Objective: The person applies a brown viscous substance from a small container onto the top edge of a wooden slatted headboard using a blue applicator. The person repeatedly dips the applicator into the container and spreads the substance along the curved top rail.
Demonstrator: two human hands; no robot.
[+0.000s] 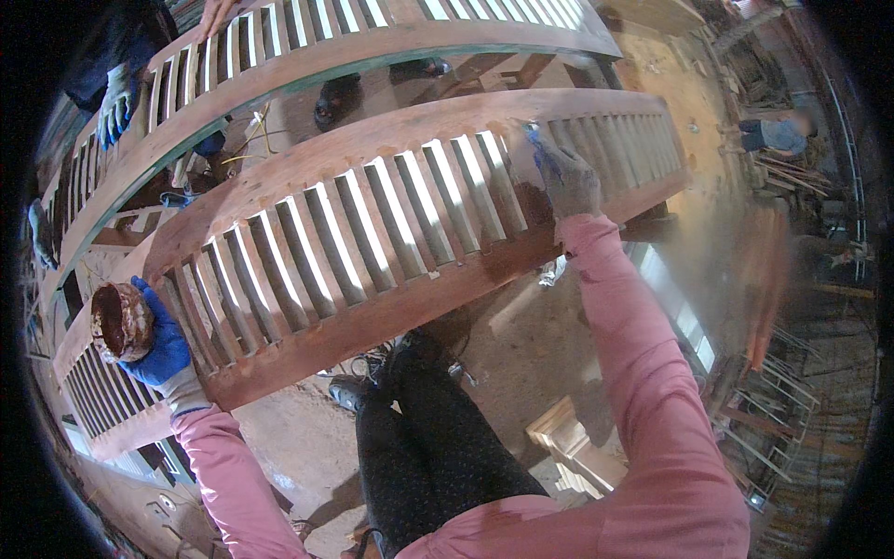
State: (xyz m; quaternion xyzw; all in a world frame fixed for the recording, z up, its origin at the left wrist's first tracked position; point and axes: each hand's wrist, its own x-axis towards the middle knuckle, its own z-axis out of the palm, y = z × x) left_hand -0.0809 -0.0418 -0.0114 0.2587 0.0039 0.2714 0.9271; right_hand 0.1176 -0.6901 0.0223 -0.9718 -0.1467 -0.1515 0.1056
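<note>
A wide head-worn fisheye looks down from close above at the slatted wooden panel (363,314).

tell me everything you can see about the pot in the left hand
The pot is small and round, with a wide open mouth and a thick, uneven rim. It is reddish brown, with paler blotches that look like crusted drips outside and a darker inside. What it is made of, and how full it is, cannot be told. The gloved left hand grips it from its right side, near the left part of the slatted wooden panel. No lid or handle shows.
</note>
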